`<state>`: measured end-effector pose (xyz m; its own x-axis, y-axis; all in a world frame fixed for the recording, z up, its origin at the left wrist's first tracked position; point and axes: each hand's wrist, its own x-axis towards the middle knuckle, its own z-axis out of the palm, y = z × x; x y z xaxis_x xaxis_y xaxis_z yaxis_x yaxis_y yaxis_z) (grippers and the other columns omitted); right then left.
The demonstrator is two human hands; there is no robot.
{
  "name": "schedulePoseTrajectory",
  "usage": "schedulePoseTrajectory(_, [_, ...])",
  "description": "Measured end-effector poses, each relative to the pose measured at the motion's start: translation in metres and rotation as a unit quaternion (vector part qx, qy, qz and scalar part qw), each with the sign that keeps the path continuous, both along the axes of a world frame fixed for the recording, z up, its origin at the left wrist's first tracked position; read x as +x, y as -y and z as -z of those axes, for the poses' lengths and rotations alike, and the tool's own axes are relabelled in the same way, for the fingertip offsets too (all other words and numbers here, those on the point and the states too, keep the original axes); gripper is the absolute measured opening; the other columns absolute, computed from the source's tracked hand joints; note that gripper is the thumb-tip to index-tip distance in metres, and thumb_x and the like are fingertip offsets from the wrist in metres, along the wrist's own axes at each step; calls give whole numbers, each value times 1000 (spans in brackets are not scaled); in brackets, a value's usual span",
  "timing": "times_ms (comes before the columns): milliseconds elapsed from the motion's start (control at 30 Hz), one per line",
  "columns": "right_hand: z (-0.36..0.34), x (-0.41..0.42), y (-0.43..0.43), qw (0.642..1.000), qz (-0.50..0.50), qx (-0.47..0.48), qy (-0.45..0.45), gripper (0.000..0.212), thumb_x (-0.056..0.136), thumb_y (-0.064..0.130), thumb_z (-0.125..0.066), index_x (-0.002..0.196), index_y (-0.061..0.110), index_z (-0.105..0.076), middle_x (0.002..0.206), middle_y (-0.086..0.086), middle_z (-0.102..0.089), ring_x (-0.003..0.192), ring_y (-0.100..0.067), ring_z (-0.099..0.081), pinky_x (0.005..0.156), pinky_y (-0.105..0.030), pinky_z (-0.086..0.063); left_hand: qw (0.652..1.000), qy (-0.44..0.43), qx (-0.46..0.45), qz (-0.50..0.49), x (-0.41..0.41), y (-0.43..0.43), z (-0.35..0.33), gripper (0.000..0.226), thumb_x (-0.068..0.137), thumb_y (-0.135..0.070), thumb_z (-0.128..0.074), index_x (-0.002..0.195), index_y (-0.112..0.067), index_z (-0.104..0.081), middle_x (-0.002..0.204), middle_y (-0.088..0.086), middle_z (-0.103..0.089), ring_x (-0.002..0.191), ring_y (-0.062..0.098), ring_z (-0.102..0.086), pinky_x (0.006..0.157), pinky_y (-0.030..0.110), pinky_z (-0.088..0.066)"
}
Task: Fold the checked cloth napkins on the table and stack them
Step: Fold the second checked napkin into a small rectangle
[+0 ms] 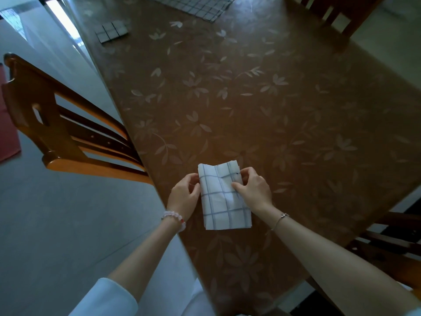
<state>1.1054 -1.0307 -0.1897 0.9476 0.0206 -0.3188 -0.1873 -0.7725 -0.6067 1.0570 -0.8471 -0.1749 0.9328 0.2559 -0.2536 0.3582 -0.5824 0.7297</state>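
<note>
- One checked napkin (pixel 224 197) is shown at the lower centre of the frame, lying on a brown table (pixel 284 115) with a pale leaf pattern, close to the table's left edge.
- The napkin is already folded down to a narrow upright rectangle, white with thin blue-grey lines. Its top edge is uneven and slightly lifted.
- The left hand (pixel 185 193), with a bead bracelet at the wrist, is curled against the napkin's left edge, which appears to be pinched between thumb and fingertips.
- The right hand (pixel 252 189), with a thin chain at the wrist, is closed on the upper right edge. The thumb is laid on top of the cloth and the fingers are bent round its side.
- The cloth is judged to be light, thin and limp. Creases will be held only loosely and the layers may slide apart, but nothing here is fragile.
- A hold at the edges or corners, with all layers pinched together, is judged best. A flat palm run along the fold would help to set it.
- A small folded napkin (pixel 112 31) is seen in the upper left, well apart, and is taken to be the start of the stack.
- More unfolded checked cloth (pixel 196 5) is partly visible at the top centre, cut off by the frame.
- A wooden chair (pixel 57 124) is seen at the left.
</note>
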Motion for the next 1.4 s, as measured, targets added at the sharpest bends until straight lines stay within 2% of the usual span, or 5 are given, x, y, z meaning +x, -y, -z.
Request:
schedulePoseTrajectory(233, [-5, -11, 5, 998, 29, 18, 43, 28, 88, 33, -57, 112, 19, -52, 101, 5, -57, 91, -13, -54, 74, -31, -51, 999, -34, -15, -40, 7, 14, 3, 30, 91, -30, -51, 116, -13, -57, 110, 0, -60, 95, 9, -51, 76, 23, -41])
schedulePoseTrajectory(433, [-8, -19, 14, 992, 76, 97, 22, 33, 91, 26, -55, 123, 18, -55, 112, 4, -63, 98, -13, -59, 80, -30, -52, 999, -23, -17, -26, 9, 23, 4, 27, 90, -28, -53, 114, -14, -58, 103, 0, -61, 91, 12, -56, 78, 28, -50])
schedulePoseTrajectory(800, [-2, -34, 21, 982, -122, -62, 128, 42, 91, 12, -49, 133, 13, -49, 133, -1, -52, 125, -16, -42, 105, -32, -37, 997, -13, 76, -18, 13, 30, 10, 18, 87, -22, -56, 104, -20, -60, 94, -2, -63, 88, 16, -58, 79, 40, -52])
schedulePoseTrajectory(1167, [-9, -36, 22, 987, -134, -13, 91, 46, 92, 7, -46, 137, 12, -43, 142, -2, -45, 133, -14, -37, 110, -28, -31, 995, -19, -4, -93, 19, 34, 7, 14, 86, -12, -60, 99, -10, -65, 95, 4, -67, 86, 13, -59, 73, 22, -46])
schedulePoseTrajectory(1400, [-16, -33, 19, 986, -143, -5, 86, 46, 93, 8, -44, 139, 14, -41, 144, 0, -43, 134, -12, -36, 110, -28, -31, 993, -18, -26, -117, 23, 27, 5, 11, 84, -11, -63, 95, -10, -65, 94, 4, -66, 85, 14, -58, 73, 22, -45])
